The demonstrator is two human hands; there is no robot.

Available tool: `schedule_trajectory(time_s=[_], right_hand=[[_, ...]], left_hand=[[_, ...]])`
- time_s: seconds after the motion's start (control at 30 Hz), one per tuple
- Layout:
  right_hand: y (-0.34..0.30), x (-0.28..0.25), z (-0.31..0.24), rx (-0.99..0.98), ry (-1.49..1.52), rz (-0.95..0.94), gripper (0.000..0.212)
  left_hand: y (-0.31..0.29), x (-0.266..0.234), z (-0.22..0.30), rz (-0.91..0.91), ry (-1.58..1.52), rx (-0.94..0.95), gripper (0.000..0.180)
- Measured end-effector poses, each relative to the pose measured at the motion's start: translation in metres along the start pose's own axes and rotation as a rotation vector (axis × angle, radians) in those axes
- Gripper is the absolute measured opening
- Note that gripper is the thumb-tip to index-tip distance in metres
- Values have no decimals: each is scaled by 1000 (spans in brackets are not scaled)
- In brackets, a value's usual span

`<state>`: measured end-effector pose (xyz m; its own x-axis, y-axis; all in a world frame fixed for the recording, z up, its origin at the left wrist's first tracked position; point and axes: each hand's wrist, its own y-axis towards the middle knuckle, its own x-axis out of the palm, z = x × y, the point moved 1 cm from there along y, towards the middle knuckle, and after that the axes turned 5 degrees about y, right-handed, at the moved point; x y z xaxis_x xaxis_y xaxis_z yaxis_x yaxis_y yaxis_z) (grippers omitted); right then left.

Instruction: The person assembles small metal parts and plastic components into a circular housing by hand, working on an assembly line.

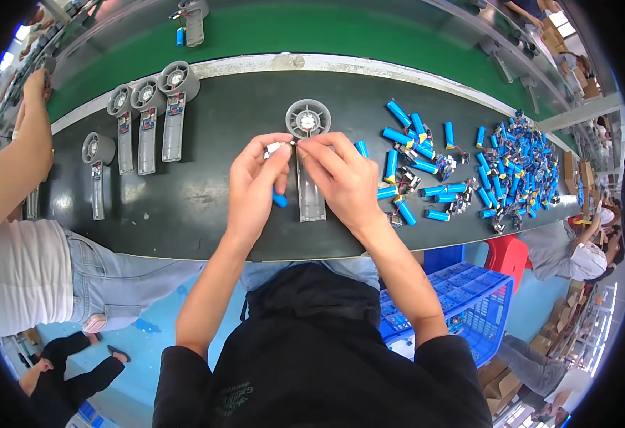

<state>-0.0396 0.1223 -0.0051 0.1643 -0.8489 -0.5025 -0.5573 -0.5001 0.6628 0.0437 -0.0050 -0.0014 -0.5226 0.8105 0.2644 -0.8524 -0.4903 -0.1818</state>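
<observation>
In front of me on the dark bench lies a grey handheld fan housing [311, 198], its round fan head at the far end and its open handle toward me. My left hand [252, 189] is closed over the handle's left side, pinching a small white part [273, 148] whose exact kind I cannot make out. My right hand [344, 178] is closed beside it, thumb and fingertips meeting just below the fan head; what they hold is too small to tell. A blue battery cell [279, 199] shows beside my left hand, partly covered by it.
Several fan housings with circuit boards [174, 118] stand in a row at left. Loose blue cells with wired boards [427, 191] lie at right, beside a larger heap [516, 171]. Behind runs a green conveyor [255, 39]. A co-worker's arm [20, 157] reaches in at left; a blue crate [494, 307] sits below right.
</observation>
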Motion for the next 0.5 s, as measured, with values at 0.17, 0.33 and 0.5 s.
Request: schedule_trajectory(time_s=[0.17, 0.33, 0.5], right_hand=[[0, 2, -2, 76, 16, 13, 16], [-3, 3, 0, 104, 71, 7, 14], [-4, 3, 1, 113, 125, 11, 13]], left_hand=[[-12, -2, 1, 26, 293, 172, 26], [-11, -2, -8, 81, 513, 444, 29], [-9, 2, -12, 114, 537, 518, 30]])
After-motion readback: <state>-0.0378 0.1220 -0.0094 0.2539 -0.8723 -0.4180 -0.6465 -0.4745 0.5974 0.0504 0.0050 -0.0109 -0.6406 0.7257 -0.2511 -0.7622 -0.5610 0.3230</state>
